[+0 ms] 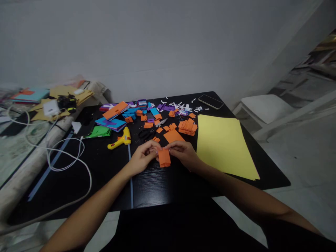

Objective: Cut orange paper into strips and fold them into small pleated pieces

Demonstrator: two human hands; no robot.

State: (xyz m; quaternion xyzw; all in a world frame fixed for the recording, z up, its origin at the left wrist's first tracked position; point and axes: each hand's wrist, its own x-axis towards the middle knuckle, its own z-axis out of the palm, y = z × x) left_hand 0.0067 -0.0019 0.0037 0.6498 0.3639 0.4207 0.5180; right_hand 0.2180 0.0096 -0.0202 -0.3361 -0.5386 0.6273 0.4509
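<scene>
Forearms [105, 199] converging inward | left hand [143, 158] — right hand [184, 154] | both pinching folded orange paper [165, 159] between fingertips

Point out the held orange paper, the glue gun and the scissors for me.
Held orange paper [164, 157]: head view, on the middle of its upward-facing side.
Glue gun [124, 139]: head view, on the yellow body, where grip meets barrel.
Scissors [157, 125]: head view, near the pivot.
</scene>
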